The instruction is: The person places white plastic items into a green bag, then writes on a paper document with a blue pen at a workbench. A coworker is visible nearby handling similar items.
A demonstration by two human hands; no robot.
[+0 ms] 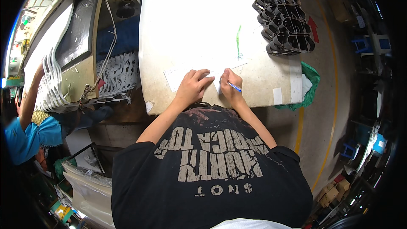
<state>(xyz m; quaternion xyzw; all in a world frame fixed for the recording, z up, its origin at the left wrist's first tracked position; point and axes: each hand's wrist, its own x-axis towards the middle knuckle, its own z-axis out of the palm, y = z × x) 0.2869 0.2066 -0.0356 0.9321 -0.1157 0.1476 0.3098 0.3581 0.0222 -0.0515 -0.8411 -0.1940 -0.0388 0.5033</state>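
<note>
A grey concrete floor point(318, 118) with yellow lines is running past the right edge of a broad white worktop point(190, 25). By the near edge, the left hand point(193, 85) is resting palm-down, loosely curled and gripping nothing, beside white paper point(171, 81); the right hand point(231, 85) is pinching a slim blue-ended pen point(235, 87), its tip apparently hidden by the fingers. Black looped plastic frames point(290, 25) are crowding the right edge; a green plastic bag point(313, 85) is hanging at the near right corner.

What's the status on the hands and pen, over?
Right hand gripping slim blue-and-white pen. Left hand on flat white paper sheet. Black looped racks farther right, clear of hands.
</note>
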